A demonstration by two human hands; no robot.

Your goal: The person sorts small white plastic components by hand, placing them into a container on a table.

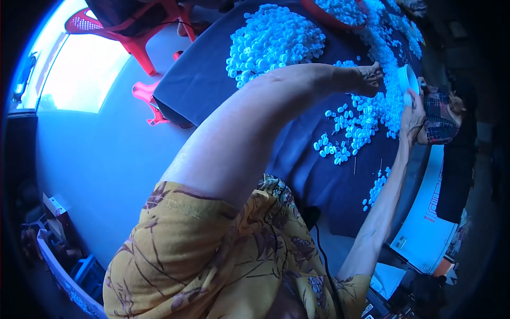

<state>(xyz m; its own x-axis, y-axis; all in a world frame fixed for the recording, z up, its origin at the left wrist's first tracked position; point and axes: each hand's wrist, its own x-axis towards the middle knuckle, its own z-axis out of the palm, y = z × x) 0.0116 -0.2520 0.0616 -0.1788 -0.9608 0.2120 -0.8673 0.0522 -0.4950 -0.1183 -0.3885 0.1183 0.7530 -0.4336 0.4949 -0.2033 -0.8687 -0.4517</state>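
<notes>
- Biggest thing going: the bench under its dark cloth, running from the centre up to 1 o'clock and round to 3.
- Over near 3 o'clock, another person in a dark patterned top, right beyond my cup.
- Red chair up at 10 to 11 o'clock, off the bench's far-left corner.
- White carton, low toward 4 o'clock.
- Big heap of small pale pieces at 12 o'clock, on the cloth.
- Red container at 1 o'clock, pale pieces inside it.
- My right hand, between 2 and 3 o'clock, is gripping that pale cup, its mouth at 2 o'clock.
- My left hand, 2 o'clock, is reaching over the pieces, just left of the cup; whether its fingers hold any, I can't tell.
- Smallest of all, loose pieces scattered between 2 and 3 o'clock, below my left hand.
</notes>
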